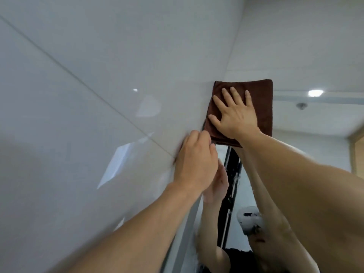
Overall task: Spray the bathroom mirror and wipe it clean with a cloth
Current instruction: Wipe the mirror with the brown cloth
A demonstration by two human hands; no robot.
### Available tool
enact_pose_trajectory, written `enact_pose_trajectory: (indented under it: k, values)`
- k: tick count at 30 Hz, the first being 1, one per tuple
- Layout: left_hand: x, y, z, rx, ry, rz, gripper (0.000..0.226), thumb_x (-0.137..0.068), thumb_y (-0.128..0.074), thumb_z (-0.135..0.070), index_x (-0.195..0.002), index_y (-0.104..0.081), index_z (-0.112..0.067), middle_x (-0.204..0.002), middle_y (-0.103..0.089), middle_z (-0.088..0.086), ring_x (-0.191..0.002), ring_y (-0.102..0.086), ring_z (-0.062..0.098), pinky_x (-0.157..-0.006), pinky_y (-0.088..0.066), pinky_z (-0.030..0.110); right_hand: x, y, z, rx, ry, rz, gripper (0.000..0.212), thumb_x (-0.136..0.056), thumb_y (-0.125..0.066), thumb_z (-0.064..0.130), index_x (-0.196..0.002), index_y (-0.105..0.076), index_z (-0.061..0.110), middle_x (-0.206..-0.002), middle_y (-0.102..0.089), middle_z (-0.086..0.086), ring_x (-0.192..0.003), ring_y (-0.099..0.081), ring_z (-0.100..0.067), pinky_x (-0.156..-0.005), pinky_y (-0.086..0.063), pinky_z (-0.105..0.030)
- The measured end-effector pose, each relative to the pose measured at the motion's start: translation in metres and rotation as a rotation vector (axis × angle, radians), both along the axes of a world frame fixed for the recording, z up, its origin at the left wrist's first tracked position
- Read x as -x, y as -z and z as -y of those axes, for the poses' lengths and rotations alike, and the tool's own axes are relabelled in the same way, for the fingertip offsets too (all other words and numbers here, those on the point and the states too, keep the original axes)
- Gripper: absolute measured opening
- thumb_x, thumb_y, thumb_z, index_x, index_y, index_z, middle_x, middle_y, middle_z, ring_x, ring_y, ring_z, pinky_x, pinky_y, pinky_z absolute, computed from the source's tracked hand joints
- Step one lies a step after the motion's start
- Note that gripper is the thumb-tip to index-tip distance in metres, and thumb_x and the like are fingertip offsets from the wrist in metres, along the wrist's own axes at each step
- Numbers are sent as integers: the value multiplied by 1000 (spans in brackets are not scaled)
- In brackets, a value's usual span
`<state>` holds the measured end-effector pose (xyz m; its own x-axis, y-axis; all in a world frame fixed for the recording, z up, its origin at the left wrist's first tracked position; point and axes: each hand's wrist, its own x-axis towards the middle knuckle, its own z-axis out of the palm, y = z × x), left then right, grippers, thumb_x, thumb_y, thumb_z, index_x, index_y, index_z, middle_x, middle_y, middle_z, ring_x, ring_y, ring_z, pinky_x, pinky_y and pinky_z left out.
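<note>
A folded brown cloth [262,95] lies flat against the top left corner of the bathroom mirror [307,119]. My right hand [234,115] presses on it with the fingers spread wide. My left hand [195,160] rests lower, at the mirror's left edge, with its fingers curled against the edge and the wall; it holds nothing I can see. Both arms and the left hand are mirrored in the glass. No spray bottle is in view.
A glossy white tiled wall [88,95] fills the left side and meets the mirror's edge. The glass reflects a ceiling light [315,93], a dark vertical frame [230,186] and a wooden door frame [357,146].
</note>
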<state>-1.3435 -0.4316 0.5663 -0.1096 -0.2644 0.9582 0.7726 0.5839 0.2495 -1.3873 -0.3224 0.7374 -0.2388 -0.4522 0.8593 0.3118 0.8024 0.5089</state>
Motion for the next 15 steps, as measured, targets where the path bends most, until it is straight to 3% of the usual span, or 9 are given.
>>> enact_pose_trajectory:
  k: [6, 9, 12, 15]
  values:
    - [-2, 4, -2, -28, 27, -3, 18, -100, -47, -12, -112, -60, -8, -111, -55, 3, -98, -53, 17, -82, -42, 24, 1, 32, 4, 35, -13, 1, 74, -94, -16, 68, -159, -16, 32, -169, -10, -5, -156, -1, -28, -122, 2, -61]
    - [-11, 6, -7, -58, 39, -38, 13, -98, -47, -9, -102, -60, -11, -104, -53, 0, -86, -45, 11, -74, -30, 17, -8, 62, -5, -6, -20, 57, 78, -92, -8, 70, -159, -15, 33, -169, -9, -5, -156, 1, -27, -122, 2, -61]
    - [-19, 4, -15, -71, 19, -31, 10, -96, -48, -8, -99, -58, -9, -102, -54, 4, -83, -46, 14, -70, -29, 19, -23, 80, -28, -26, -30, 67, 76, -92, -12, 70, -159, -18, 34, -169, -11, -5, -156, -2, -26, -122, 2, -60]
    - [-28, 3, -26, -48, 5, -31, 10, -96, -49, -10, -102, -57, -9, -106, -56, 7, -90, -56, 23, -75, -45, 34, -45, 82, -66, 19, -42, 20, 74, -93, -20, 70, -158, -23, 34, -168, -16, -4, -156, -7, -25, -123, 0, -59]
